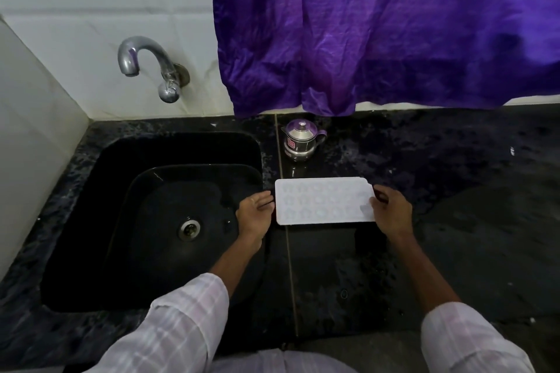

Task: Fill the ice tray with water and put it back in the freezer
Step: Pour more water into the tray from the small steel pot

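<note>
Few cavities (319,212) show on the ice tray (324,191) the right hand (391,212) pinches.

The ice tray (324,200) lies flat on the worktop (454,191). The right hand (392,212) pinches its 3 o'clock end; the left hand (256,213) lies with fingers (266,199) straight at 9 o'clock.

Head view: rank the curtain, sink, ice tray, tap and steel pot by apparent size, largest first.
1. purple curtain
2. black sink
3. white ice tray
4. tap and steel pot: nearly alike. The tap spans a little more, but it is thin and farther off, so they are left unranked.
</note>
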A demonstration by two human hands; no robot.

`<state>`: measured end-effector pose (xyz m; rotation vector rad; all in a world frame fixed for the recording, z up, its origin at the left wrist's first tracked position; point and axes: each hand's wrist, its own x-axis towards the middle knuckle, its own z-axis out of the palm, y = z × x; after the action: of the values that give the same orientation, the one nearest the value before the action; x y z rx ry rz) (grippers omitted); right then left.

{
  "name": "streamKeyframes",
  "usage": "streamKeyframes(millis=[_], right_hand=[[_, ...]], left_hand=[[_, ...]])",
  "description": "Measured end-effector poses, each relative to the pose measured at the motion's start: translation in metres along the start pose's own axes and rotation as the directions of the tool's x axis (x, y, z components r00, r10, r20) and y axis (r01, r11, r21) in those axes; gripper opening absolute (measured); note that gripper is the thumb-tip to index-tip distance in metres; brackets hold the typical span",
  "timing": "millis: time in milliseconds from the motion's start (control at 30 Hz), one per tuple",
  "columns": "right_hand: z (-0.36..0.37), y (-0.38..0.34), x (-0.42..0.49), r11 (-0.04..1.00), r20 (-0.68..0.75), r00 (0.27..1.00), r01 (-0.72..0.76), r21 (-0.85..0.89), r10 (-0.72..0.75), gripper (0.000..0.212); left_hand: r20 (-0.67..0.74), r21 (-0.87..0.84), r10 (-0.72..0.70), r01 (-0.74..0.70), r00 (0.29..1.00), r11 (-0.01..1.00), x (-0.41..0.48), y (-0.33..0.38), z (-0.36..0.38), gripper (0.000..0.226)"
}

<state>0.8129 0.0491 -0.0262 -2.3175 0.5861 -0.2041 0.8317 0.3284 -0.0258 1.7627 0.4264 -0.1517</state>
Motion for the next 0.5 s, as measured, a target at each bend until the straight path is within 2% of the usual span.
streamKeyframes(millis=[100,267,500], right_hand=[[0.0,-0.011,-0.01,0.998,-0.028,0.998,0.055,0.014,-0.055,0.027],[0.01,-0.03,-0.024,0.976,-0.057,0.994,0.099,0.196,-0.09,0.026],[0.021,-0.054,-0.015,0.891,0.038,0.999,-0.009,0.453,-0.01,0.033]], left_hand=[[-0.011,-0.063,-0.002,0.002,1.0,0.998,0.002,-0.001,-0.009,0.031],[0.051,-0.136,0.036,-0.029,0.998,0.99,0.004,0.005,-0.017,0.027],[0.131,-0.209,0.089,-0.06,0.987,0.976,0.01,0.028,-0.006,0.023]])
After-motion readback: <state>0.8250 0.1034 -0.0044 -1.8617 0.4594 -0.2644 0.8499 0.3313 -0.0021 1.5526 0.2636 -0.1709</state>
